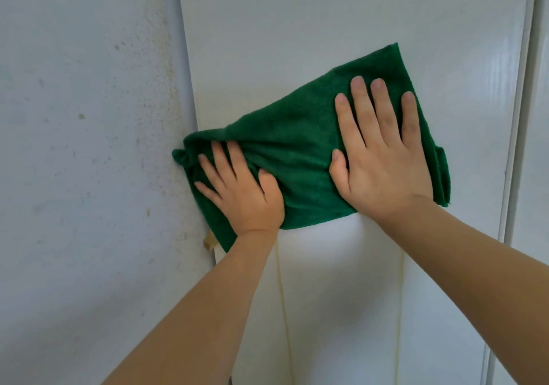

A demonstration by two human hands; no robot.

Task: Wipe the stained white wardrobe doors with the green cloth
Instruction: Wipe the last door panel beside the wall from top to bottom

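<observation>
A dark green cloth [300, 144] lies spread flat against the white wardrobe door [312, 28], slanting up to the right. My left hand [243, 188] presses its bunched lower-left end near the door's left edge, fingers apart. Flat on the cloth's upper-right part, my right hand [383, 152] rests with its fingers spread. Two faint yellowish vertical streaks [282, 289] run down the door below the cloth.
A speckled, stained grey-white wall [89, 147] meets the wardrobe at the left. A small tan scrap [209, 240] sticks out at the door's left edge under the cloth. A second door panel [534, 117] and its vertical seam lie at the right.
</observation>
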